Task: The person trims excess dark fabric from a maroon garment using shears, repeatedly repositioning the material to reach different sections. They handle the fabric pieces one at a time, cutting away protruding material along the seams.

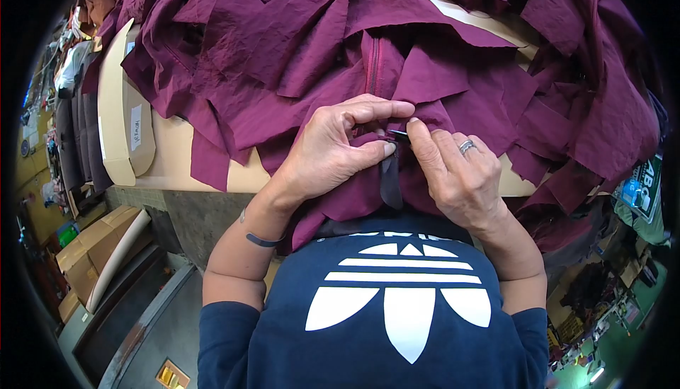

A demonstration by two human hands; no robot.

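My left hand is closed in a pinch, thumb and fingers gripping the edge of a maroon fabric piece in front of my chest. Close beside it, my right hand is wrapped round a thin, pointed metal tool. The tool's tip meets the cloth at my left thumb; its handle is hidden in my palm, so its exact kind does not show. A dark fabric strip hangs below the pinched spot. Just beyond my hands, a maroon zipper runs through the cloth.
More maroon fabric is heaped at the right and hangs over the table edge. A cardboard sheet lies under the cloth, with a labelled cardboard piece at the left. Cardboard boxes stand lower left.
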